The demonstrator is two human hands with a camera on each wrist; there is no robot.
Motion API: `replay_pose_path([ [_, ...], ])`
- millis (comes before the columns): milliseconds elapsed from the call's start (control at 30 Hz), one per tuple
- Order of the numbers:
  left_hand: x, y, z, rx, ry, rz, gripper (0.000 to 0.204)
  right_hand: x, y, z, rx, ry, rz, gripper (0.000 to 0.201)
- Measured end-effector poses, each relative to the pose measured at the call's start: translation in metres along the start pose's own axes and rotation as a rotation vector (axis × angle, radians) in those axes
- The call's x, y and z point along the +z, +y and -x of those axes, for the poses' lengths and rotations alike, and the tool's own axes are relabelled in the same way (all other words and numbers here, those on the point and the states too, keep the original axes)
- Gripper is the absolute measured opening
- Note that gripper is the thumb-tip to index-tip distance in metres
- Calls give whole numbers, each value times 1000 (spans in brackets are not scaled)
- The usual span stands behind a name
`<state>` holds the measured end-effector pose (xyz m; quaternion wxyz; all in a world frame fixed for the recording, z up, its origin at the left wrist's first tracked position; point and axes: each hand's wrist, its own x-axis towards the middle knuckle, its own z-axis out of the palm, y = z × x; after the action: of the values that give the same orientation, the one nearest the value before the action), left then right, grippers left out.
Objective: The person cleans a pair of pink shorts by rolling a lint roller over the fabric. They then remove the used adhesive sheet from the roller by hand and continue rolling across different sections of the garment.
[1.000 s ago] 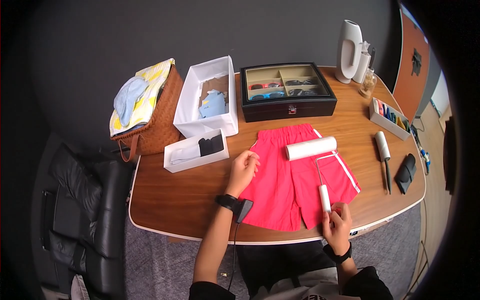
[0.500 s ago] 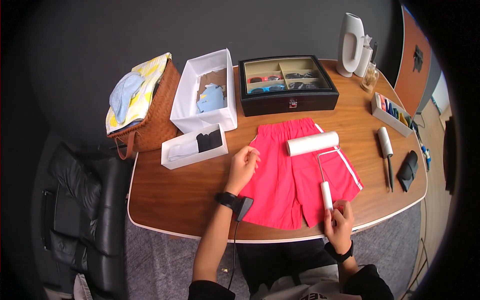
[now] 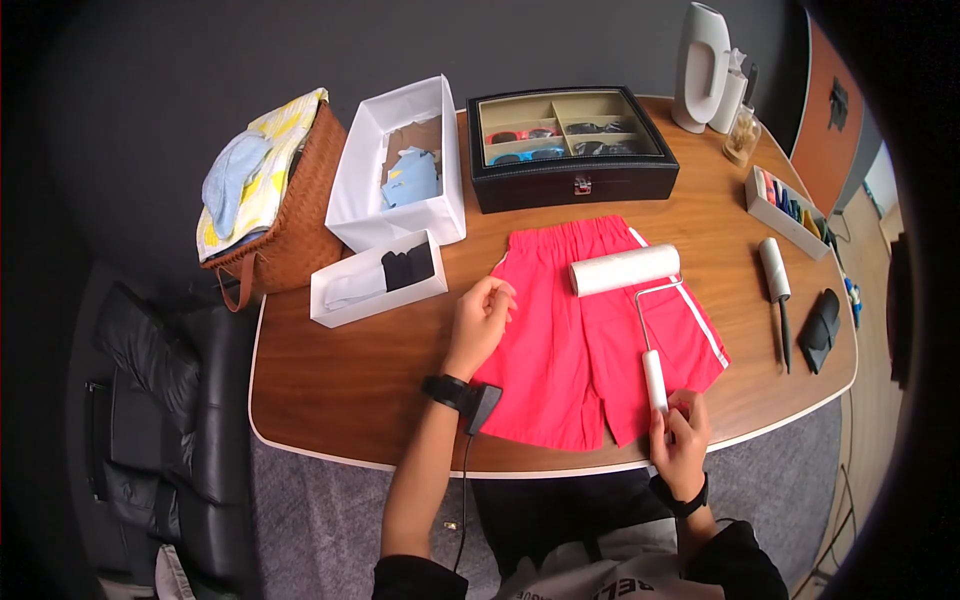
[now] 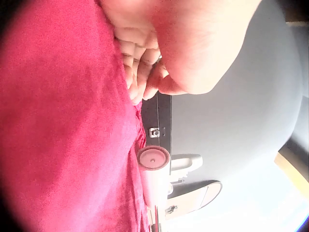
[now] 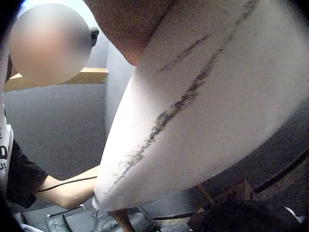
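Pink shorts (image 3: 540,330) with white side stripes lie flat on the wooden table. Across their upper right part sits the white roller head of a lint roller (image 3: 626,270). My right hand (image 3: 682,440) grips its white handle near the shorts' right leg hem, thumb along the handle. At the shorts' left edge, below the waistband, my left hand (image 3: 481,325) rests with loosely curled fingers. In the left wrist view its fingertips touch the pink cloth. The right wrist view is mostly filled by a pale, dark-streaked surface; the lint roller is hidden there.
Behind the shorts stands a black glasses case (image 3: 575,190). On the left are a white box (image 3: 455,205), a smaller sock box (image 3: 385,305) and a woven basket (image 3: 300,220). A second lint roller (image 3: 775,270) and a black pouch (image 3: 820,330) lie at right.
The head view has tilted down, so everything on the table sits a little higher in the picture. Both hands, the shorts and the lint roller keep their places relative to each other.
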<state>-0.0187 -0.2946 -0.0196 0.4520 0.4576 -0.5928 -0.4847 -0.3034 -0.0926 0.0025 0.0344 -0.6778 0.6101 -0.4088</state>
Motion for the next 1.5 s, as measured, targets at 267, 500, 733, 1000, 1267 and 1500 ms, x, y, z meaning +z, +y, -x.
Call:
replay_pose_path([
  [267,2,3,0,-27,20,-7,20,1,2,-1,4,-16,8,23],
  [500,1,8,0,-69,-14,-44,14,1,4,-2,0,-36,-2,22],
  [733,-1,8,-2,-84,-11,4,16,2,5,-1,19,-43,-1,23],
  [1000,-1,6,-3,-80,6,31,16,0,5,-2,29,-29,-50,22],
  [1267,-2,4,-3,-80,6,27,18,-1,5,2,72,-46,-53,24],
  [1500,-2,2,-4,-72,5,39,16,-4,6,3,-18,0,-107,22],
])
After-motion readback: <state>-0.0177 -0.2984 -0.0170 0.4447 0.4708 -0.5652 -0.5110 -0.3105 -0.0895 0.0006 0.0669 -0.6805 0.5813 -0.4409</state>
